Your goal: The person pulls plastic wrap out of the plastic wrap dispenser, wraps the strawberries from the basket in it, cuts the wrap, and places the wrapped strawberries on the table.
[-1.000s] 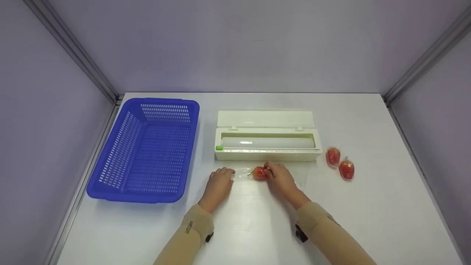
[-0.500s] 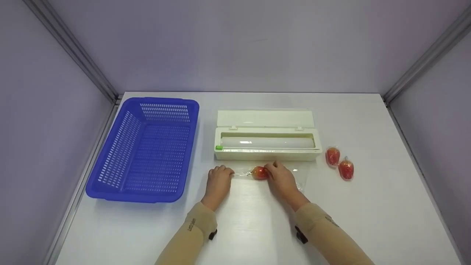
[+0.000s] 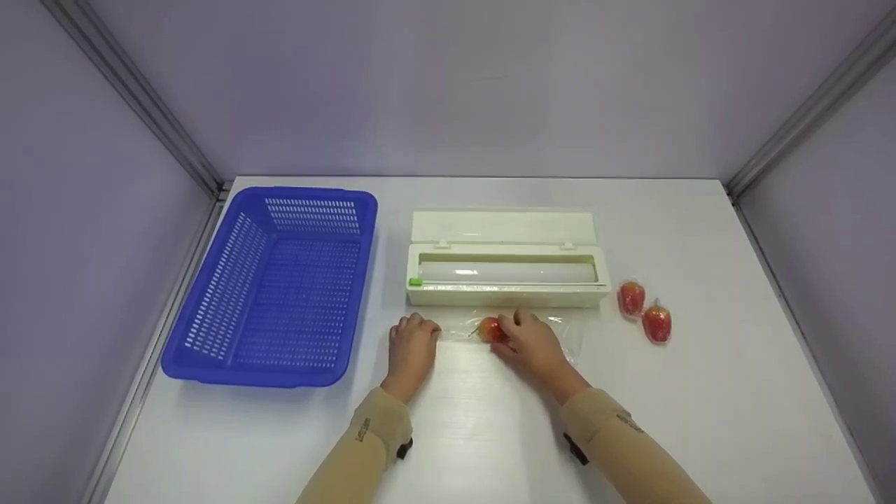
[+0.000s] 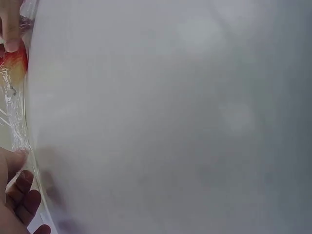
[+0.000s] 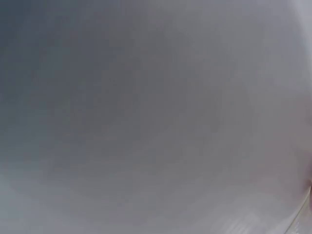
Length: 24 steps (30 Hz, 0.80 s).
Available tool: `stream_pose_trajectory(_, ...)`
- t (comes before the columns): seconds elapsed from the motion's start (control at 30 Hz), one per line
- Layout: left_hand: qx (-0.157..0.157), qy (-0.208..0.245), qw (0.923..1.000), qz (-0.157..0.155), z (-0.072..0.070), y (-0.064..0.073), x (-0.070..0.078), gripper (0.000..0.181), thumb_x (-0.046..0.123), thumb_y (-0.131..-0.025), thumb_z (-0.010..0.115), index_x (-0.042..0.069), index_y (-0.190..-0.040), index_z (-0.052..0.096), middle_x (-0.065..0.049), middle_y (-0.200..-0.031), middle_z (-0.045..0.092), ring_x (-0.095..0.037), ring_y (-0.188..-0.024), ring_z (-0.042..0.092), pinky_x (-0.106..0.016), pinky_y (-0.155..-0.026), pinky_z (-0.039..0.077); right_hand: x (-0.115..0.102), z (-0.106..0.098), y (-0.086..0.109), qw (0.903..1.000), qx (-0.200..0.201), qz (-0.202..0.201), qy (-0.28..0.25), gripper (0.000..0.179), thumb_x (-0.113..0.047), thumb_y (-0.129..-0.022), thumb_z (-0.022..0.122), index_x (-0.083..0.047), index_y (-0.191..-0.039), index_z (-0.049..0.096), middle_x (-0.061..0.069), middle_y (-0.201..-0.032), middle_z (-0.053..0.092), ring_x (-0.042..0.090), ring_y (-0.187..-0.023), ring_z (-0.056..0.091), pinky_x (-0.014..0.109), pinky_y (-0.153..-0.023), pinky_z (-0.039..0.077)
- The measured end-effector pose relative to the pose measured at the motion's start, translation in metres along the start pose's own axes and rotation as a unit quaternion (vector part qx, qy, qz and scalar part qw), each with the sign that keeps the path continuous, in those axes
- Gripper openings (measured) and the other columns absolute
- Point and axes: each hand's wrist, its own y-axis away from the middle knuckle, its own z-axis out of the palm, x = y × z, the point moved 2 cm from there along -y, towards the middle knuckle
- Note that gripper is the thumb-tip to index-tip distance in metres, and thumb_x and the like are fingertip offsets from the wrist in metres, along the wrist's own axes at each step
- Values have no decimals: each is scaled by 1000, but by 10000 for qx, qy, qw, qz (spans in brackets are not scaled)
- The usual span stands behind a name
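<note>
A small red-and-yellow fruit (image 3: 489,329) with a thin stem lies on its side in front of the film box, its stem pointing left. My right hand (image 3: 535,343) grips its right end between thumb and fingers. Clear cling film (image 3: 455,330) runs left from the fruit to my left hand (image 3: 413,346), which pinches the film's end. In the left wrist view the film (image 4: 17,117) looks gathered and creased between the fruit (image 4: 17,63) and my left thumb. More film (image 3: 570,332) spreads out right of my right hand. The right wrist view shows almost only blurred tabletop.
Behind the hands stands a cream cling film box (image 3: 507,297), lid up, with a film roll (image 3: 507,271) and a green slider (image 3: 416,282). A blue plastic basket (image 3: 262,376) stands at left. Two film-wrapped fruits (image 3: 631,299) lie at right on the white table (image 3: 735,392).
My right hand has shifted its hold, and its thumb now shows at the fruit's near side. The film between the hands looked narrowly twisted half a second ago and looks wider now.
</note>
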Motion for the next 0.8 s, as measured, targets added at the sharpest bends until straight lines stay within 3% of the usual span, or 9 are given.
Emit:
stream_pose_trajectory(0.23, 140, 362, 9982, -457, -1, -2, 1, 7, 21, -82, 67, 16, -84, 71, 1, -83, 70, -22, -83, 57, -37, -78, 40, 0, 3, -1, 9948, 591, -305, 767, 37, -31, -77, 73, -14, -103, 54, 7, -82, 48, 26, -73, 50, 38, -63, 45)
stream_pose_trajectory(0.43, 239, 915, 9914, -903, -4, -4, -4, 14, 20, -76, 73, 10, -73, 64, -2, -69, 66, -22, -73, 55, -36, -78, 39, 1, 3, -4, 9876, 856, -467, 1233, 39, -32, -73, 74, -11, -100, 57, 6, -86, 52, 26, -81, 52, 39, -73, 46)
stream_pose_trajectory(0.67, 139, 620, 9957, -676, -3, -8, -5, 15, 23, -78, 72, 11, -75, 63, -1, -73, 65, -22, -78, 53, -36, -77, 38, -3, 3, -7, 9853, 662, -643, 1438, 38, -26, -78, 70, 1, -104, 61, 8, -91, 53, 24, -84, 51, 36, -77, 48)
stream_pose_trajectory(0.8, 193, 420, 9964, -717, -3, -8, -7, 13, 21, -77, 73, 11, -76, 65, -2, -77, 62, -24, -82, 52, -36, -77, 39, -7, 1, -8, 9868, 725, -569, 1333, 35, -24, -76, 72, 0, -98, 58, 8, -88, 53, 24, -82, 51, 36, -76, 47)
